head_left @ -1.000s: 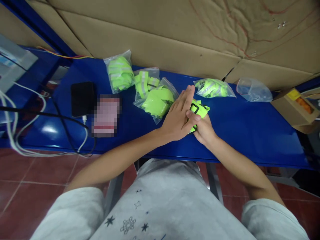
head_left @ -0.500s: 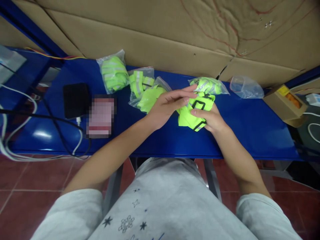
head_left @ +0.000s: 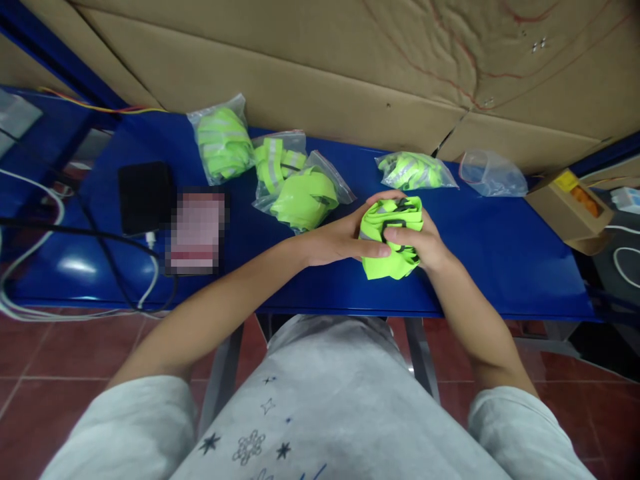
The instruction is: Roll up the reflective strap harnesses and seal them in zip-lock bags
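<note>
A bundled neon-green vest (head_left: 387, 257) with black trim and a grey reflective strip sits between both my hands just above the blue table (head_left: 500, 260). My left hand (head_left: 335, 240) grips its left side, fingers curled round it. From the right, my right hand (head_left: 423, 243) clasps the bundle, thumb and fingers pressed on top.
Three bagged green vests (head_left: 223, 143) (head_left: 275, 160) (head_left: 305, 197) lie left of my hands, another bagged vest (head_left: 415, 171) and an empty clear bag (head_left: 490, 175) behind. A black device (head_left: 145, 197), cables (head_left: 30, 280) and a blurred pink item (head_left: 196, 230) lie at left. A cardboard box (head_left: 570, 207) stands at right.
The vest has gone from held loosely open to squeezed into a tight bundle. My left hand, flat a second ago, has closed on it, and both hands moved slightly nearer me.
</note>
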{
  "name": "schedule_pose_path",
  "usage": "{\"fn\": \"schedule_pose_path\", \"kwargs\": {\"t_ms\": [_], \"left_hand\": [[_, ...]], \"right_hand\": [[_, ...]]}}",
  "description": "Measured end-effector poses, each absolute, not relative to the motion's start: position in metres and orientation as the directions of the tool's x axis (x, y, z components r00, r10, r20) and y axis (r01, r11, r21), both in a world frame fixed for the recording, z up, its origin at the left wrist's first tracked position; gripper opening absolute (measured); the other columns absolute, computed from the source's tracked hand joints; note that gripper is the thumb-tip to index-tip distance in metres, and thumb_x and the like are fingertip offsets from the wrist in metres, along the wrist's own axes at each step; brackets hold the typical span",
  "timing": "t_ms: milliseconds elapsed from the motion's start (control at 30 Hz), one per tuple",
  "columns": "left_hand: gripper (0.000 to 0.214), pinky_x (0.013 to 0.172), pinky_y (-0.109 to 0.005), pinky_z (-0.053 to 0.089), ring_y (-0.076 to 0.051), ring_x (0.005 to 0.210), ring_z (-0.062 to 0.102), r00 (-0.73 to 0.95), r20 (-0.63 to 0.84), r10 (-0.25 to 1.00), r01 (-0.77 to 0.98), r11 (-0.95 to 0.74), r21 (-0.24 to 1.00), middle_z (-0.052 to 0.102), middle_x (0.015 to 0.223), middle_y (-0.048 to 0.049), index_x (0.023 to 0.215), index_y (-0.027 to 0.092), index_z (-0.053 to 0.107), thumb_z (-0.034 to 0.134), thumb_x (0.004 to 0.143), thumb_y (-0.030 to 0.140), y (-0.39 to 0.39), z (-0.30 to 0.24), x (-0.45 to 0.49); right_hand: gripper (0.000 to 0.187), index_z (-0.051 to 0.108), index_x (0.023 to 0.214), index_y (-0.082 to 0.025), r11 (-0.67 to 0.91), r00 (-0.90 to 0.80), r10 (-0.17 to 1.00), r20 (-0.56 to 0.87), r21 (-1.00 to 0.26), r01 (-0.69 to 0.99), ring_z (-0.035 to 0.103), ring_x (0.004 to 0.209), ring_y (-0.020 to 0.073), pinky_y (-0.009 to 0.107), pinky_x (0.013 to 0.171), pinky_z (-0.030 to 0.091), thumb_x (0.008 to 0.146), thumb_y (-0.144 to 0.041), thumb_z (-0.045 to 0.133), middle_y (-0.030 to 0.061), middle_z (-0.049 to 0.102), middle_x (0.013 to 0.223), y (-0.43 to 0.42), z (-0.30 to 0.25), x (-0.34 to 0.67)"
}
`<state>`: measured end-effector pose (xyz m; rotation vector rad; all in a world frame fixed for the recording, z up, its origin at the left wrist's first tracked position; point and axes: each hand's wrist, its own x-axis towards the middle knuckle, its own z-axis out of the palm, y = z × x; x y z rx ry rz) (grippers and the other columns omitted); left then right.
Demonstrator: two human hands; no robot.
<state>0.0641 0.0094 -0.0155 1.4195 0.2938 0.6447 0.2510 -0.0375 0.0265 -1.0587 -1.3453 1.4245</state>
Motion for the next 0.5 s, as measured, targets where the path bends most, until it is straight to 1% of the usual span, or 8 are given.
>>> {"fn": "schedule_pose_path", "kwargs": {"t_ms": [67,100,167,233,267,333,400,500], "left_hand": [[0.088,0.098,-0.041,0.064,-0.032,0.131,0.069,0.827,0.146,0.543,-0.276,0.166,0.947,0.066,0.149,-0.0084,0.155,0.036,0.049,0.090,0.079,0.055,0.009,-0.017,0.067],[0.086,0.100,-0.042,0.063,-0.033,0.132,0.068,0.815,0.138,0.563,-0.286,0.184,0.940,0.066,0.149,-0.0089,0.153,0.034,0.051,0.090,0.080,0.053,0.008,-0.018,0.068],[0.085,0.105,-0.045,0.061,-0.034,0.135,0.066,0.786,0.141,0.603,-0.280,0.144,0.949,0.067,0.147,-0.0105,0.151,0.030,0.053,0.090,0.079,0.055,0.007,-0.022,0.071],[0.090,0.109,-0.047,0.058,-0.036,0.136,0.064,0.771,0.160,0.617,-0.247,0.058,0.967,0.067,0.146,-0.0128,0.150,0.026,0.054,0.093,0.075,0.055,0.006,-0.026,0.073],[0.092,0.111,-0.048,0.057,-0.036,0.137,0.064,0.764,0.171,0.622,-0.229,0.014,0.973,0.067,0.146,-0.0141,0.150,0.023,0.054,0.094,0.073,0.053,0.005,-0.028,0.075],[0.094,0.112,-0.048,0.055,-0.037,0.136,0.064,0.737,0.189,0.649,-0.205,-0.052,0.977,0.067,0.145,-0.0165,0.148,0.019,0.054,0.095,0.071,0.050,0.003,-0.030,0.077],[0.091,0.111,-0.048,0.055,-0.036,0.133,0.065,0.697,0.198,0.689,-0.201,-0.077,0.977,0.068,0.143,-0.0175,0.145,0.016,0.055,0.096,0.070,0.048,0.000,-0.030,0.080],[0.073,0.103,-0.044,0.058,-0.033,0.122,0.070,0.660,0.143,0.738,-0.201,-0.010,0.979,0.073,0.132,-0.0153,0.133,0.015,0.064,0.093,0.074,0.049,-0.005,-0.028,0.084]], "right_hand": [[0.046,0.076,0.116,-0.030,0.041,-0.139,0.990,0.041,-0.999,0.003,0.072,0.103,0.0263,0.040,0.096,0.058,0.078,-0.055,0.083,0.0008,0.077,0.106,-0.039,0.025,0.247],[0.042,0.077,0.115,-0.031,0.076,-0.062,0.995,0.074,-0.997,0.025,0.072,0.104,0.0255,0.039,0.098,0.057,0.085,-0.060,0.076,0.0009,0.076,0.107,-0.039,0.024,0.246],[0.043,0.080,0.107,-0.030,0.130,0.115,0.983,0.139,-0.988,0.087,0.071,0.102,0.0237,0.038,0.097,0.056,0.096,-0.066,0.059,0.0014,0.076,0.104,-0.039,0.021,0.243],[0.054,0.081,0.092,-0.028,0.136,0.256,0.951,0.175,-0.977,0.161,0.071,0.091,0.0216,0.036,0.091,0.056,0.102,-0.068,0.046,0.0022,0.075,0.091,-0.038,0.017,0.241],[0.059,0.080,0.086,-0.027,0.126,0.294,0.939,0.178,-0.974,0.187,0.070,0.085,0.0206,0.035,0.088,0.056,0.103,-0.069,0.043,0.0025,0.073,0.084,-0.038,0.014,0.239],[0.063,0.078,0.080,-0.026,0.131,0.340,0.919,0.198,-0.969,0.209,0.068,0.081,0.0197,0.035,0.086,0.055,0.104,-0.070,0.039,0.0027,0.070,0.077,-0.037,0.009,0.235],[0.057,0.076,0.084,-0.027,0.190,0.379,0.886,0.268,-0.954,0.230,0.068,0.087,0.0197,0.034,0.090,0.054,0.104,-0.068,0.042,0.0025,0.070,0.084,-0.035,0.004,0.232],[0.045,0.069,0.090,-0.028,0.256,0.424,0.830,0.363,-0.923,0.289,0.067,0.095,0.0210,0.035,0.091,0.053,0.104,-0.064,0.045,0.0032,0.066,0.091,-0.025,0.000,0.241]]}}
